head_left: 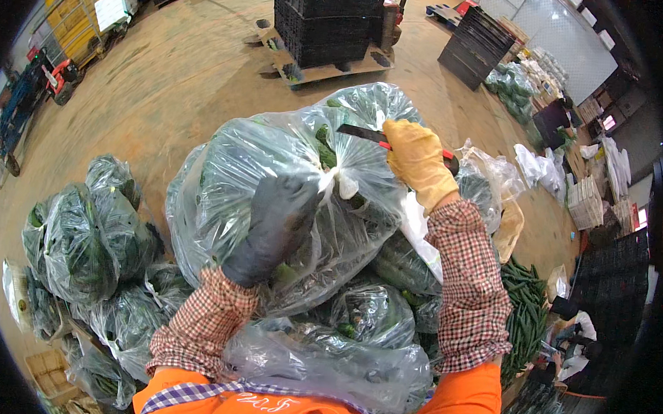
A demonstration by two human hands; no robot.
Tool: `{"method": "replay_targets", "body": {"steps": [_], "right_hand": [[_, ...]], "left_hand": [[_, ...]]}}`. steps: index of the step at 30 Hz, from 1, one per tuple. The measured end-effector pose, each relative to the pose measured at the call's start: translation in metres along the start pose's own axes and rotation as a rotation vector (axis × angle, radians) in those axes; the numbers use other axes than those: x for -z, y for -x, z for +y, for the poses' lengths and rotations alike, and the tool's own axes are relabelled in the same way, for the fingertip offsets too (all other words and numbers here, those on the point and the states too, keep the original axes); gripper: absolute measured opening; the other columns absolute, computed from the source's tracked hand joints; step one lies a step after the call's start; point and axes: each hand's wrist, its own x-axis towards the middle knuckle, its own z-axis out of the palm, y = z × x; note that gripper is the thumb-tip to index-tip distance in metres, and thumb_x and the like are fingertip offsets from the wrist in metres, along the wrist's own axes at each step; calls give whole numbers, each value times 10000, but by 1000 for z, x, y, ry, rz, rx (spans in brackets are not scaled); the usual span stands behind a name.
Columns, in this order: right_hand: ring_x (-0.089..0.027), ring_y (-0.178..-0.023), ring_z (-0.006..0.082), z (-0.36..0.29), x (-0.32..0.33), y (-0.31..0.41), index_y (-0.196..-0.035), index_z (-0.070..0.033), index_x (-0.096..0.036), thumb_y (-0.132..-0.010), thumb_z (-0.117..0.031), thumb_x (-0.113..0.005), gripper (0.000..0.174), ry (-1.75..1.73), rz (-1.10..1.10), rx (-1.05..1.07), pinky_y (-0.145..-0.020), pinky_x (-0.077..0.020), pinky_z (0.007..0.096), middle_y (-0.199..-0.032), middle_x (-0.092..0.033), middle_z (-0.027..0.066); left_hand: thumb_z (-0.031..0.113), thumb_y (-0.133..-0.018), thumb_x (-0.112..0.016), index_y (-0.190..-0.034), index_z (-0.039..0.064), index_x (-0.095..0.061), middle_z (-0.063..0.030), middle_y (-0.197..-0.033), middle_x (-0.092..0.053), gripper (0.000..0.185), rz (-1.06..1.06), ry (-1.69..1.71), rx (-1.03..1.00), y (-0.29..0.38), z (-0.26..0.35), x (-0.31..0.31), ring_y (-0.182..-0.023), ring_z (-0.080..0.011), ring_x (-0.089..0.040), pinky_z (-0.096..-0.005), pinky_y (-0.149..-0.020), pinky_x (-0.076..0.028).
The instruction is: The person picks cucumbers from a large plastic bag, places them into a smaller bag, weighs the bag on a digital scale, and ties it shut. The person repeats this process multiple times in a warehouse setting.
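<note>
A large clear plastic bag (pixel 245 148) of cucumbers lies before me, its neck tied in a white knot (pixel 332 184). My left hand (pixel 278 221), in a dark glove, rests on the bag just left of the knot; its fingertips are partly hidden, so its hold on the plastic cannot be told. My right hand (pixel 419 158), in a yellow glove, grips a knife with a dark blade (pixel 361 133) and a red and black handle. The blade points left, above the knot. Green cucumbers (pixel 326 145) show beside the knot. More filled bags (pixel 374 314) lie beneath and nearer my body.
Filled plastic bags (pixel 80 240) are piled at the left. Black crates (pixel 328 24) stand on a pallet (pixel 337 71) ahead. Long green vegetables (pixel 524 315) lie at the right. One person (pixel 551 122) works at the upper right, another (pixel 578 340) at the lower right.
</note>
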Motion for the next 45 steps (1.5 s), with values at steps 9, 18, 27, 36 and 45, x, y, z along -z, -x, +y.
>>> {"method": "replay_targets", "body": {"steps": [9, 18, 27, 36, 45], "right_hand": [[-623, -755, 308, -1, 8, -21, -830, -68, -557, -747, -124, -573, 101, -40, -290, 237, -626, -477, 417, -736, -617, 111], [-608, -800, 353, 46, 44, 109, -907, -61, -568, -744, -139, -560, 181, -297, -383, -107, -658, -467, 431, -800, -619, 179], [-459, -496, 156, 11, 7, 90, -805, -30, -550, -768, -187, -538, 162, -970, -815, -552, -489, -369, 284, -613, -509, 58], [-389, -435, 83, -24, -36, 14, -704, -49, -513, -780, -204, -533, 173, -1647, -544, -549, -390, -329, 228, -559, -459, -9], [-372, -450, 71, 36, 118, 141, -788, -52, -556, -769, -103, -535, 58, -2087, 270, -446, -425, -302, 210, -548, -388, -47]], "left_hand": [[76, -684, -639, -855, 46, -585, -123, -712, -552, 182, 227, 184, -6, -17, -19, -12, -673, -325, -527, -390, -623, -375], [89, -803, -611, -829, 14, -594, -145, -734, -567, 81, 316, 328, 142, -21, -18, -20, -684, -332, -528, -380, -633, -399], [77, -794, -606, -830, 8, -589, -138, -744, -571, 80, 280, 288, 77, -10, -18, -22, -706, -337, -525, -399, -661, -394], [33, -639, -634, -930, 48, -570, -128, -760, -574, 298, 153, 112, -115, 7, -26, -28, -712, -347, -516, -422, -660, -386], [146, -851, -569, -839, 3, -584, -173, -748, -568, 144, 278, 485, 312, -7, -30, -40, -712, -335, -537, -381, -648, -416]]}}
